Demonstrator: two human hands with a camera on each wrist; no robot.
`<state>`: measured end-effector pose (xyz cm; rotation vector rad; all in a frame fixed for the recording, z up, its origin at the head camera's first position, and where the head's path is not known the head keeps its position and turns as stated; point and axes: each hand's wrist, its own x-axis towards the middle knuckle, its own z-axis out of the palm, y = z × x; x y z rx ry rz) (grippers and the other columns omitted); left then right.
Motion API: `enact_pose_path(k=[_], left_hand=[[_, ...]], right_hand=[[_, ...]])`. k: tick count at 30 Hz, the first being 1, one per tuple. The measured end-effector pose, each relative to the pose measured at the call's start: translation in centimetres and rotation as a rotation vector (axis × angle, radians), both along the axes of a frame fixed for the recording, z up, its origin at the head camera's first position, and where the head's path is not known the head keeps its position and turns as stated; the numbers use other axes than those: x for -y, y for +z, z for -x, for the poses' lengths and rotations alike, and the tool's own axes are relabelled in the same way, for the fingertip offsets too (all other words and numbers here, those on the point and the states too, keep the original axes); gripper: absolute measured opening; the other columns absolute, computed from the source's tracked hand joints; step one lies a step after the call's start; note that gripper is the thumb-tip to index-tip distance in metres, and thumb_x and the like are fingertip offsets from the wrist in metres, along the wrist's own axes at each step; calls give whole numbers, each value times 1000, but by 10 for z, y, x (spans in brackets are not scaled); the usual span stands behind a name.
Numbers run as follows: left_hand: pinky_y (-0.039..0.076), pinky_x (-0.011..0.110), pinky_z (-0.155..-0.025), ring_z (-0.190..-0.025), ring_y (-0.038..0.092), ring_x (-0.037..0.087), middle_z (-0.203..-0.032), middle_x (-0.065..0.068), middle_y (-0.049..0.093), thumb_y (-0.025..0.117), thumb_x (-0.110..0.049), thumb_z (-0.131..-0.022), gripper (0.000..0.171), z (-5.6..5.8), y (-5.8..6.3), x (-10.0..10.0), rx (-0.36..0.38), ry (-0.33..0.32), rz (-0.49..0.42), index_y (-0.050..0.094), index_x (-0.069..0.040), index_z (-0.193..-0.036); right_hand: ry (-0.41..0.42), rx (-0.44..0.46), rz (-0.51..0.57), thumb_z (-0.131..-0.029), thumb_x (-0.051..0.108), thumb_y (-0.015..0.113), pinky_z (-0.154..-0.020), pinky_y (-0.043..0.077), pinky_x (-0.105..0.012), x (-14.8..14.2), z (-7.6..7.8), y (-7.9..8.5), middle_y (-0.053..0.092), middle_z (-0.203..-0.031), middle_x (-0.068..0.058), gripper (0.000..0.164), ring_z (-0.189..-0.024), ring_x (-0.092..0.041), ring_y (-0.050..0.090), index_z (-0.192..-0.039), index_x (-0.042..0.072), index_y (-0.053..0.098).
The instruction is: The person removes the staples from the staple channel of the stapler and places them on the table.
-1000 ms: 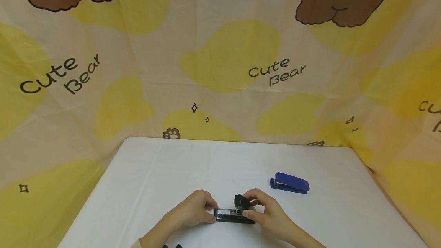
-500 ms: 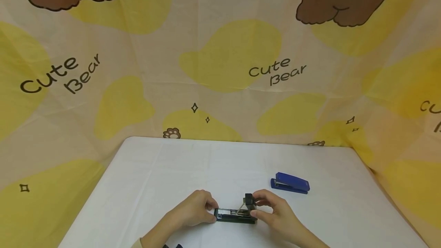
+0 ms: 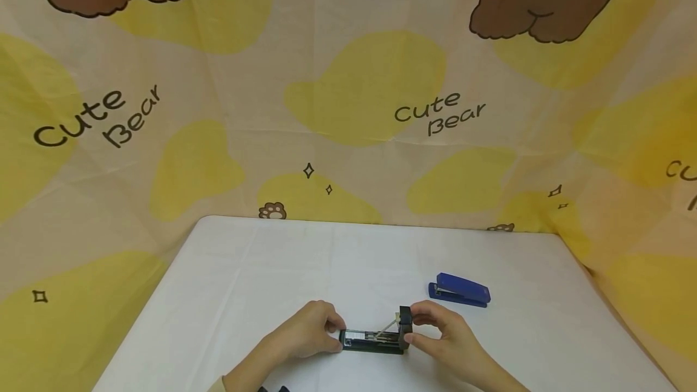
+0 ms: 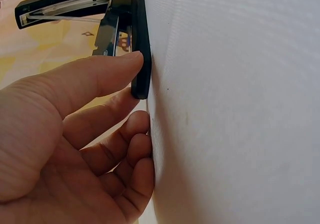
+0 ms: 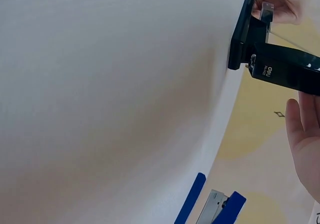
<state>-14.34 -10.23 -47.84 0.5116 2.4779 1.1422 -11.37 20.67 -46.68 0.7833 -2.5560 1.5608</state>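
Long black plastic-and-metal stapler (image 3: 373,348) lies on the white table (image 3: 272,271), just between the hands, opened right up. Left hand (image 3: 309,329): thumb and index pinch the far-left end of its base, other fingers curled beside it. Right hand (image 3: 448,334): thumb and fingers grip the raised black plastic cover (image 3: 405,326), which stands roughly upright at the hinge end. We read the step in hand as working that cover on its hinge. To do it well, we'd want the left pinch firm and low so the base can't tip or slide, and the right-hand pull kept along the hinge line, no twisting. We'd also mind the thin pale rod (image 3: 387,328) slanting from cover to channel: forcing the cover further could bend or unhook it. Fingertips best kept out of the fold.

Containers: the narrow metal staple channel (image 4: 106,34) sits above the base, a gap between the two in the left wrist view. From the head view there's a pale silvery patch at its left end; staples or bare metal, we can't tell. Blue plastic stapler (image 3: 461,290) rests farther back to the right, untouched, its mouth slightly apart; we can't see whether it's loaded.
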Motion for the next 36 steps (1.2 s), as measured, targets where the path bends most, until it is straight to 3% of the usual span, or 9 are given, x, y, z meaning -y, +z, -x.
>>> enact_pose_path(k=[8,17,27,36], left_hand=[[48,30,-77,-86,54,14,-90,-4,61,90,-6,-76,26,-2,3,0,16,16,3,78,-8,-99],[46,29,-75,-84,52,14,-88,-4,61,90,-6,-76,26,-1,2,0,6,6,0,79,-8,-99],[46,29,-74,-83,52,14,-87,-4,60,89,-6,-76,26,-1,2,-3,9,11,7,79,-8,-99],[46,29,-75,-84,52,14,-88,-5,60,90,-8,-76,26,0,1,0,4,7,16,79,-8,-99]], right_hand=[[8,-39,30,-86,3,84,-89,58,-31,-7,0,-3,75,-110,0,32,-97,-11,72,-113,11,69],[-5,11,42,-82,-2,84,-89,57,-28,-14,-1,-3,73,-107,0,37,-93,-12,73,-114,5,68],[29,-46,82,-80,-8,84,-87,58,-26,-20,-1,-5,74,-107,-2,43,-96,-12,72,-119,3,68],[-32,-13,27,-76,-13,82,-86,56,-20,-42,-4,-9,74,-103,1,42,-93,-6,69,-114,1,69]])
